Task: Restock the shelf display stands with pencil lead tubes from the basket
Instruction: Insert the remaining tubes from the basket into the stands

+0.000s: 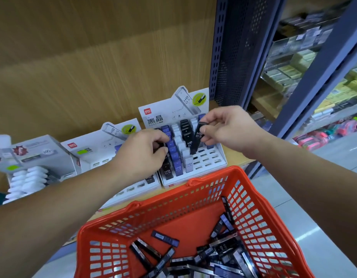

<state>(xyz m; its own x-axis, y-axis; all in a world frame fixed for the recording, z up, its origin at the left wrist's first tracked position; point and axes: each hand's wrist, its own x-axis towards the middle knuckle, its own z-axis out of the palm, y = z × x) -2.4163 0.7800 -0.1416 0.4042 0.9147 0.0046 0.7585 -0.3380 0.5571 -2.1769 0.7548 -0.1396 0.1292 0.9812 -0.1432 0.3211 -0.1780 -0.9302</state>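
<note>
Nearest us, at six o'clock, we have the red basket (193, 184). The loose lead tubes (219, 255) lie heaped on its floor toward five o'clock, mostly black with a few blue ones, crossing one another at all angles. One blue tube (165, 238) lies a little apart on the heap's ten o'clock side.

Past the basket's far rim, both our forearms reach to the display stand (210, 157) at twelve o'clock. Our left hand (141, 155) comes in from eight o'clock. Its grip is closed, with thumb and curled fingers pinching a dark tube (161, 145) over the stand's left-most column. Our right hand (227, 129) comes in from four o'clock. Its grip is closed too, thumb and forefinger pinching the top of a black tube (198, 137) marked HB, which hangs tilted with its lower end among the stand's middle columns. The stand holds columns of black, blue and white tubes, and the slots at its four o'clock corner show bare.

At the stand's nine o'clock sits a second stand (97, 155), partly hidden by our left wrist, and farther the same way a box of white items (27, 177). Behind them rises the wooden back panel (93, 57). At one o'clock a blue perforated upright (231, 57) divides off the neighbouring shelves (294, 67), which are blurred.
</note>
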